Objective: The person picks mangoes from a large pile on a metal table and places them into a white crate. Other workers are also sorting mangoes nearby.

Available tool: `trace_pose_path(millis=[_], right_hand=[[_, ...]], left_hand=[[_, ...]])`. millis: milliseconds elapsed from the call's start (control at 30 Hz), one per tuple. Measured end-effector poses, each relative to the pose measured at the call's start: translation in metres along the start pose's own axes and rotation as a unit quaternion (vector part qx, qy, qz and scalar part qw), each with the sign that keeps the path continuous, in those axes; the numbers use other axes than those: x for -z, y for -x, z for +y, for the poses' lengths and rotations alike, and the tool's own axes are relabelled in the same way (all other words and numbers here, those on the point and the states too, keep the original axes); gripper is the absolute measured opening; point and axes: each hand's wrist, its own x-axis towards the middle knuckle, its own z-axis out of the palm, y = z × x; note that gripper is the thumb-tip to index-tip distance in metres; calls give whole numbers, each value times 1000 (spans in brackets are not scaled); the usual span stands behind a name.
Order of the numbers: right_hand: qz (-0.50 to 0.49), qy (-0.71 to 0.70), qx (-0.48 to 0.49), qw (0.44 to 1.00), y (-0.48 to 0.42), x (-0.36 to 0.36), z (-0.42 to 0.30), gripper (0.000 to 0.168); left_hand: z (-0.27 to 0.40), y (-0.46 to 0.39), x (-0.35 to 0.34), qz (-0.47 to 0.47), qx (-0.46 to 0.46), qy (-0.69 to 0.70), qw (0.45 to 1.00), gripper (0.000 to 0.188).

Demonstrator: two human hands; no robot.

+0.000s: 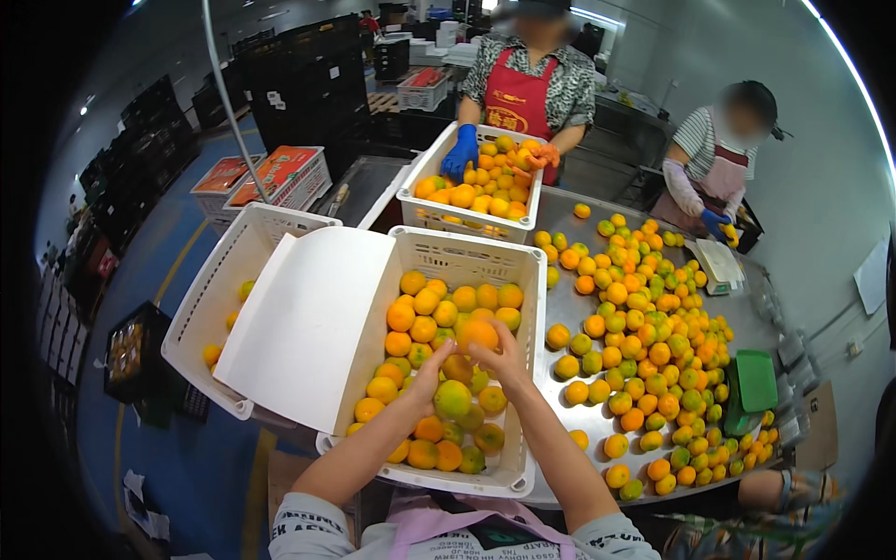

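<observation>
Both my hands reach into a white plastic crate [539, 308] that holds many orange and green-tinged citrus fruits. An orange citrus fruit [477, 336] is between my hands, with the fingers of my right hand [505, 355] on its right side. My left hand [427, 374] is at its lower left, thumb raised; a greenish fruit [453, 400] lies just beside that hand. How firmly either hand holds the fruit is hard to tell. A white liner sheet [308, 322] folds out over the crate's left side onto a second white crate [203, 308] with a few fruits.
Loose citrus fruits [637, 322] cover much of the steel table [560, 420] at right, beside a green scoop-like tray [754, 381] and a scale [717, 266]. Across, a co-worker's blue-gloved hand [460, 155] is in another fruit crate [413, 203]. A second co-worker [707, 168] stands at far right.
</observation>
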Motion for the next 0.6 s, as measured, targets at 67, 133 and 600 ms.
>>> trace_pose_path(millis=[67, 133, 600], right_hand=[[-14, 66, 75, 995, 4, -5, -2, 50], [-26, 193, 122, 973, 4, -3, 0, 52], [-50, 187, 91, 977, 9, -7, -9, 59]], left_hand=[[5, 4, -5, 3, 13, 10, 1000, 48], [5, 5, -10, 10, 6, 4, 1000, 55], [12, 7, -13, 11, 12, -35, 999, 63]])
